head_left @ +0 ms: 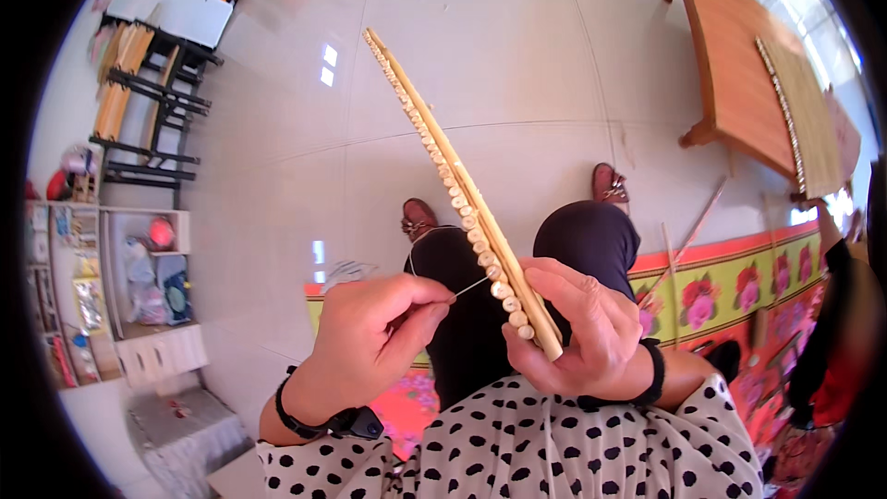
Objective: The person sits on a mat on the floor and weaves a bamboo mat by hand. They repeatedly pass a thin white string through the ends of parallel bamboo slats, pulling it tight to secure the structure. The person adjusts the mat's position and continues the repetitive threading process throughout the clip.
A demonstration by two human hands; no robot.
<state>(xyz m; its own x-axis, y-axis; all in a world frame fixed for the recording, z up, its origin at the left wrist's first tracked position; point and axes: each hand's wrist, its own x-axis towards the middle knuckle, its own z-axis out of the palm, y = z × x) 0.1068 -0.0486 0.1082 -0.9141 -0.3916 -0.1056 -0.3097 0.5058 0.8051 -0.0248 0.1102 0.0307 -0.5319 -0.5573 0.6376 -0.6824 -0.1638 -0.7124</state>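
A long row of pale cut stalks (459, 201), their round ends facing me, slants from my lap toward the far left. Against its right side lies a smooth tan stalk (499, 238). My right hand (591, 328) grips the near end of the row, thumb on top and fingers beneath. To the left of the row, my left hand (374, 323) is closed in a pinch on a thin white thread (473, 287). That thread runs taut to the stalks, and a loose length curves above the left fingers. Where it enters the row is too small to see.
At the right stands a wooden table (735, 65) with a mat of similar stalks (799, 115); another person's hand (829, 222) is beside it. Flowered cloth (702, 296) and thin rods (688, 238) lie to my right. Shelves (148, 291) and black-framed furniture (152, 111) line the left.
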